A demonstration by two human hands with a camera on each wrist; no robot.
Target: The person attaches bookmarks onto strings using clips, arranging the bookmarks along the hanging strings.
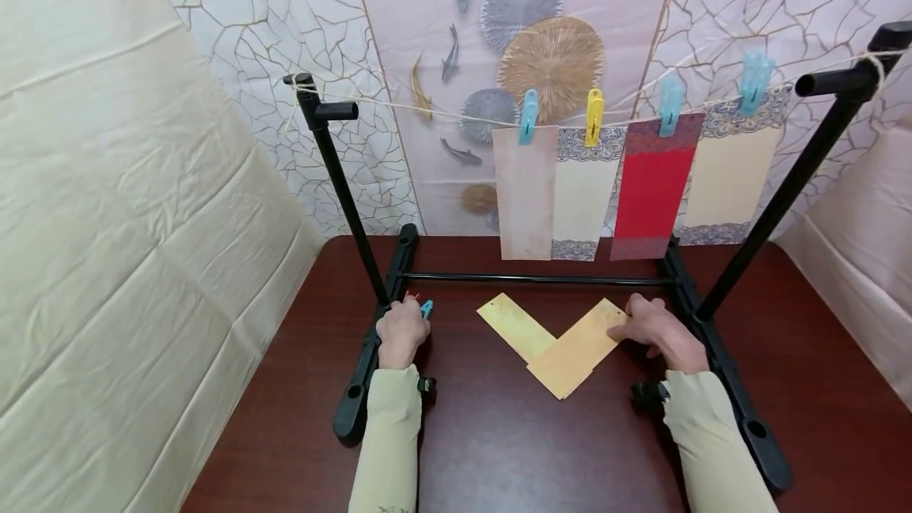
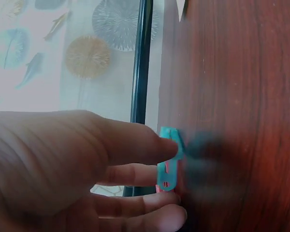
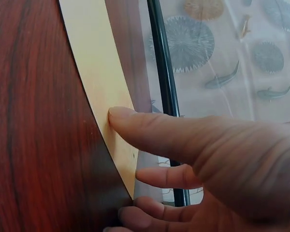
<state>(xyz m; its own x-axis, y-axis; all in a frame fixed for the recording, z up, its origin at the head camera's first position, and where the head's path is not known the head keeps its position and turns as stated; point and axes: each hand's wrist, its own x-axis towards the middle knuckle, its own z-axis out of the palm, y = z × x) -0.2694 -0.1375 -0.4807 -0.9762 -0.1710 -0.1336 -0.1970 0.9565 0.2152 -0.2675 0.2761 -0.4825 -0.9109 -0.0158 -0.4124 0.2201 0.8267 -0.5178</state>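
My left hand pinches a light-blue clothespin between thumb and fingers, low over the table beside the rack's left foot. Something small and red, partly hidden by the fingers, shows just under that clothespin. On the table, two yellowish paper strips form a V: a pale yellow strip on the left and a tan-yellow strip overlapping its lower end. The right hand holds the tan-yellow strip at its upper right end, thumb on its face and index fingertip at its edge. A small hole shows near that end.
A black rack stands on the dark red table, its two posts carrying a string. Four strips hang there by clothespins: a pinkish one, a patterned cream one, a red one and another patterned one.
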